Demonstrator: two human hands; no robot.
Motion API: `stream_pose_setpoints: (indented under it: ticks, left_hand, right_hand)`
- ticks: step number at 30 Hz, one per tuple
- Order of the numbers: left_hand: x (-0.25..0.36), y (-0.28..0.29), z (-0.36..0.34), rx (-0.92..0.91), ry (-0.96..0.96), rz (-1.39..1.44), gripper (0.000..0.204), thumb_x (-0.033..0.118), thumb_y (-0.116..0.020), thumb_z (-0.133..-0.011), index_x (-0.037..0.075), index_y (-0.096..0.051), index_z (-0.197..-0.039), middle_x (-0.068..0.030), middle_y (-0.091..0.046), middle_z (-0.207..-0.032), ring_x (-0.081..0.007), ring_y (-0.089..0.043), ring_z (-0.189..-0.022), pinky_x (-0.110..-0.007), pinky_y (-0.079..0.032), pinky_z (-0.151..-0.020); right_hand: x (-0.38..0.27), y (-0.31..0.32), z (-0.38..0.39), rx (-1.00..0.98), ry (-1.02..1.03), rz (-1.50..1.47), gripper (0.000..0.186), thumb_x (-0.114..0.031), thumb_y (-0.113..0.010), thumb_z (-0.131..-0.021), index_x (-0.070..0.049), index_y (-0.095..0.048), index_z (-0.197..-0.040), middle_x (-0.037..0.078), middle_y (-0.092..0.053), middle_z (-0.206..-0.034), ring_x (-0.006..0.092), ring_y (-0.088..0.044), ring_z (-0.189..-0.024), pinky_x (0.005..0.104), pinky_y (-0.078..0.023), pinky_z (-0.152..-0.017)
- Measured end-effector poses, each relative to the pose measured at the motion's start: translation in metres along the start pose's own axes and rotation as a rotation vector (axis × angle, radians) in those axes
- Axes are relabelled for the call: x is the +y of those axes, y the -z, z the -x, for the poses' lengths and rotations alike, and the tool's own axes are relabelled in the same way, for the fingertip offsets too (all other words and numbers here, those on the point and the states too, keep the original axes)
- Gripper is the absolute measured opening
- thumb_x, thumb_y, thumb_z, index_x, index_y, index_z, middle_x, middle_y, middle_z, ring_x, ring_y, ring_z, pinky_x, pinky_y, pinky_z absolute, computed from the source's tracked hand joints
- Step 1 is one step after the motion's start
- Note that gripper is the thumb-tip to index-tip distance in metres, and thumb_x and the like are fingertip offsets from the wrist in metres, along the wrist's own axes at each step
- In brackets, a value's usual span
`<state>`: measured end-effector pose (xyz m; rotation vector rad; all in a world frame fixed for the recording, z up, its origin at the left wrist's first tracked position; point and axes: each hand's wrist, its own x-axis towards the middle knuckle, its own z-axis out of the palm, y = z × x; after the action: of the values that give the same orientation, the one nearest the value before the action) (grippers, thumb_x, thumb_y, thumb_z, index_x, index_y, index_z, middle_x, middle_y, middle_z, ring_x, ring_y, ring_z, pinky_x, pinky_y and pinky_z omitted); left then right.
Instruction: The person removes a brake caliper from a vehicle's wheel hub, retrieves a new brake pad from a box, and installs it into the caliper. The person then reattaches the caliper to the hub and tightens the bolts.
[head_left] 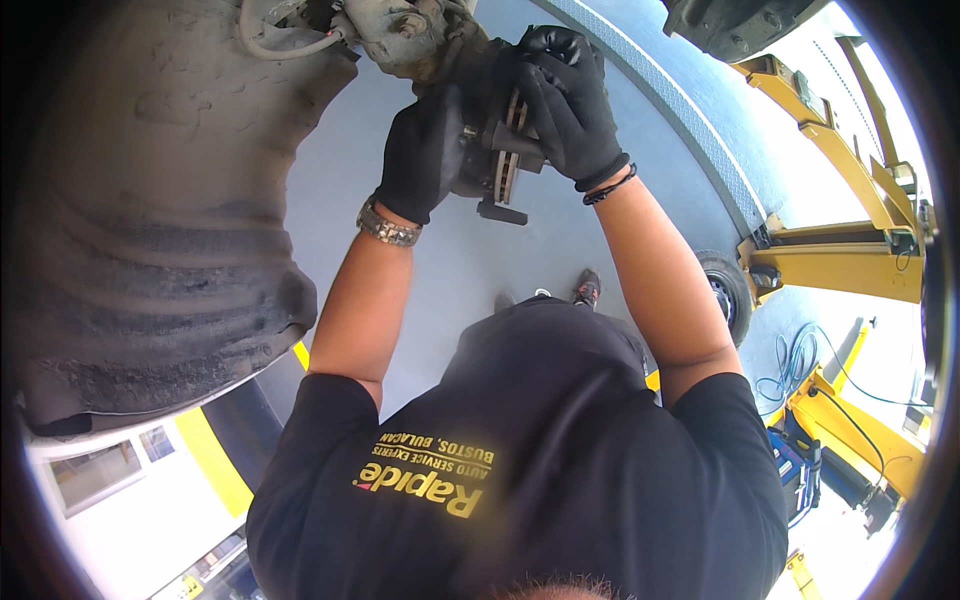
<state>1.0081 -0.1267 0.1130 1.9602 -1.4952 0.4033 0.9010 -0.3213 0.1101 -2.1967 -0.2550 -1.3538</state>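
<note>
A vented brake disc (504,182) stands edge-on at the top middle, with a dark brake caliper bracket (518,143) bridging its rim. A flat dark tab (503,213) sticks out below the disc. My left hand (424,150), in a black glove, is closed at the inner side of the brake assembly; its fingertips are partly hidden by dark metal. On the outer side, my right hand (568,105), also gloved, has its fingers curled against the disc and hub area. What lies under those fingers is hidden.
A dirty wheel arch liner (170,200) fills the left side. Grimy suspension parts (410,35) with a cable hang above my left hand. Yellow lift arms (840,262), a wheel (728,295) and a coiled blue hose (797,360) are at the right. A metal floor strip (680,100) curves behind.
</note>
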Motion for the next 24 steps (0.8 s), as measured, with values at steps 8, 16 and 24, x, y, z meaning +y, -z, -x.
stream_pose_setpoints:
  ticks: [8, 16, 24]
  left_hand:
    - [-0.055, 0.031, 0.021, 0.072, 0.335, -0.003, 0.014, 0.008, -0.063, -0.09, -0.001, -0.059, -0.101, -0.0131, -0.062, -0.072, -0.0327, -0.06, -0.062, -0.039, -0.05, -0.057]
    - [-0.062, -0.012, 0.123, 0.208, 0.12, -0.185, 0.015, 0.011, -0.057, -0.098, 0.004, -0.052, -0.086, -0.0069, -0.054, -0.063, -0.0207, -0.052, -0.047, -0.033, -0.043, -0.045]
    - [-0.032, -0.034, 0.131, 0.037, 0.285, -0.05, 0.011, 0.003, -0.059, -0.091, 0.004, -0.048, -0.087, -0.0099, -0.05, -0.066, -0.0284, -0.054, -0.054, -0.039, -0.045, -0.05]
  right_hand:
    - [0.002, -0.003, 0.004, -0.002, -0.126, -0.066, 0.024, -0.011, -0.061, -0.095, 0.0, -0.071, -0.114, 0.019, -0.058, -0.126, 0.0349, -0.054, -0.118, 0.0425, -0.042, -0.103]
    - [0.003, -0.018, 0.0, 0.091, -0.229, -0.514, 0.016, -0.012, -0.062, -0.094, -0.003, -0.065, -0.106, 0.007, -0.058, -0.105, 0.0227, -0.055, -0.099, 0.0371, -0.045, -0.087]
    - [0.001, -0.017, 0.008, 0.083, -0.226, -0.395, 0.021, -0.011, -0.058, -0.096, 0.0, -0.069, -0.111, 0.011, -0.057, -0.119, 0.0253, -0.053, -0.114, 0.0379, -0.041, -0.101]
